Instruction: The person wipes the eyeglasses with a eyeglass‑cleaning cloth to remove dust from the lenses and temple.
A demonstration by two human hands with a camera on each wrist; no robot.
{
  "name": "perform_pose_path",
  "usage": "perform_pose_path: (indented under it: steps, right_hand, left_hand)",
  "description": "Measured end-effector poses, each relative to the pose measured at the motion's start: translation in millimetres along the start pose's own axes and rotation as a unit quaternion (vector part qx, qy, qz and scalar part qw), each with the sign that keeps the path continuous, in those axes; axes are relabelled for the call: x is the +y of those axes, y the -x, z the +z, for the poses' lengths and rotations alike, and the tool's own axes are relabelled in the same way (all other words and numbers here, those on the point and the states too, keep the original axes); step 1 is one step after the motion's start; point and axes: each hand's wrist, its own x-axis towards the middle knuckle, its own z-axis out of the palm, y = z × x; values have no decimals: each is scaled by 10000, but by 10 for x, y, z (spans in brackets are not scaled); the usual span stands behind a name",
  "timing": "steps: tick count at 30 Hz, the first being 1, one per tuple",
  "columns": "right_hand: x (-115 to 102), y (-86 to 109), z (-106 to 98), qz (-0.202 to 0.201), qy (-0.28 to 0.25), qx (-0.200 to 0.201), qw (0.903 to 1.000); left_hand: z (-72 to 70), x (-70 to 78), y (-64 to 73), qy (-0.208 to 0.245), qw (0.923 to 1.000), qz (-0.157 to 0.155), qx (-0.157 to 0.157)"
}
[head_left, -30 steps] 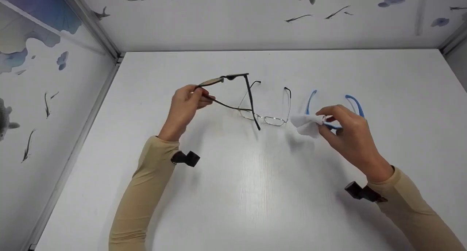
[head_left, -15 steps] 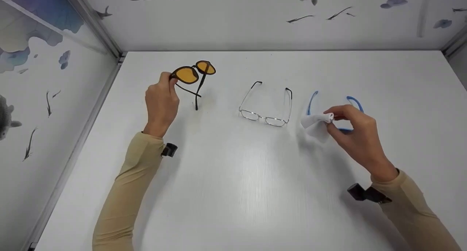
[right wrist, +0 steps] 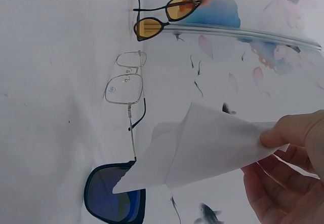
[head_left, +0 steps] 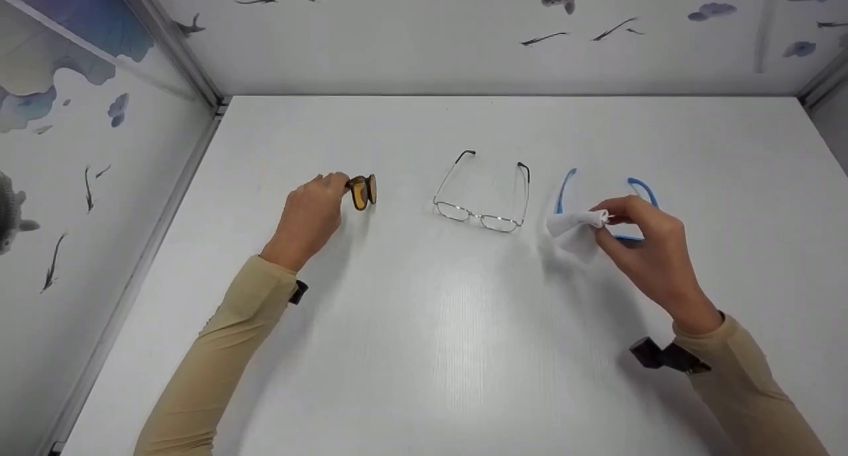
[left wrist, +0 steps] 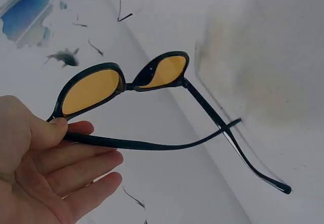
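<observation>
My left hand [head_left: 308,219] pinches the black-framed, yellow-lensed glasses [left wrist: 91,92] at one hinge, between thumb and forefinger. Both temples are unfolded and cross in the left wrist view; whether their tips touch the table I cannot tell. Between thumb and fingers, my right hand [head_left: 652,247] holds a white cloth [right wrist: 202,150], which hangs down to the left. Behind that hand lies a pair of sunglasses with blue temples [head_left: 642,189] and dark lenses [right wrist: 109,193], partly hidden by hand and cloth. Silver wire-rimmed glasses [head_left: 476,215] rest between the hands, temples unfolded toward the back.
The white table [head_left: 457,323] meets a back panel [head_left: 397,45] printed with fish. A similar panel [head_left: 159,138] rises along the left side. Small black cameras are strapped at both wrists.
My left hand has carried the yellow-lensed glasses left, away from above the wire-rimmed pair, then lowered them toward the table, turning them. My right hand and the cloth shifted slightly right.
</observation>
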Motion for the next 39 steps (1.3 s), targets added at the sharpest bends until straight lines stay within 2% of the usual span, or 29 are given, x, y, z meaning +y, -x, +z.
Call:
perform_pose_path:
  steps: [5,9,14,21,23,26,27,29,32,34,36,39]
  right_hand:
    - [22,-1,28,-13,-20,61,10000]
    - [45,-5,62,-21,-63,65,10000]
    - [38,-55,114,-71,-90,40,9999]
    - [25,-133,187,-38,-71,-43,10000]
    - [35,-157,211,-24,-73,-76,9999]
    - [52,-203,247,51,-105,-114,9999]
    - [58,-223,259,89,-101,-129,9998]
    - [64,-264,282,162,-90,-150,9997]
    - [61,-329,321,204,-109,-88,9997]
    - [53,-368,348,205,-189,-24,9996]
    - [44,-402,375,187,-277,32,9994]
    - [40,-436,416,161,-442,54,9989]
  left_hand:
    - [74,-33,89,161,9991,346,-179]
    - [150,-54,115,332,9970,423,-564]
    - [261,-93,86,618,9907,145,-1206]
    - [348,-179,0,968,9828,-122,-1570]
    - [326,-183,-42,961,9775,-253,-1860]
    - [280,-156,-114,877,9655,-443,-2410]
    - [263,-132,-142,841,9619,-499,-2552]
    - [256,-66,-201,706,9625,-407,-2589]
    - [300,107,-304,574,9766,-13,-2074]
    - [355,255,-390,536,9818,277,-1799]
    - [418,415,-481,549,9810,485,-1799]
    - [527,608,-605,307,9725,738,-2189]
